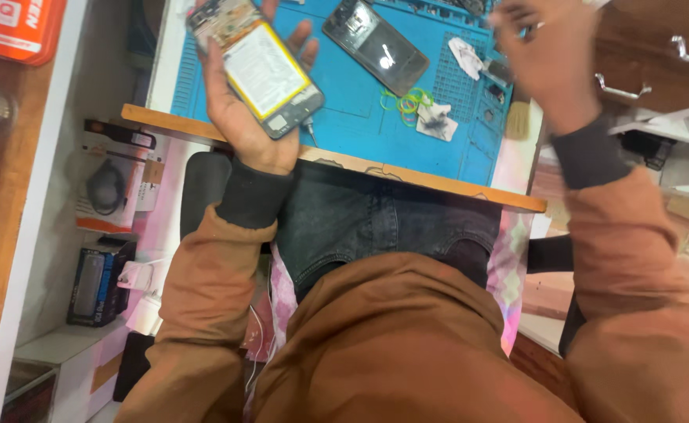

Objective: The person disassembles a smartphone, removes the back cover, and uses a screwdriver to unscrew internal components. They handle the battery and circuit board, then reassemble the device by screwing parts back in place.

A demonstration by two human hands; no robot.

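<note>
In my left grip [242, 117] I hold an opened phone [255, 66], back cover off, its white, yellow-edged battery facing up. It lies tilted across my palm, above the near edge of the bench [438, 184].

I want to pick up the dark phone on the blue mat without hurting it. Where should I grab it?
Probably by its two long edges. The dark phone lies flat and slanted on the blue mat, glass side up, so pinch the thin sides from above, near the middle, and keep fingers off the glass. The green bands lie just below its lower end, so come from above, not from there.
</note>
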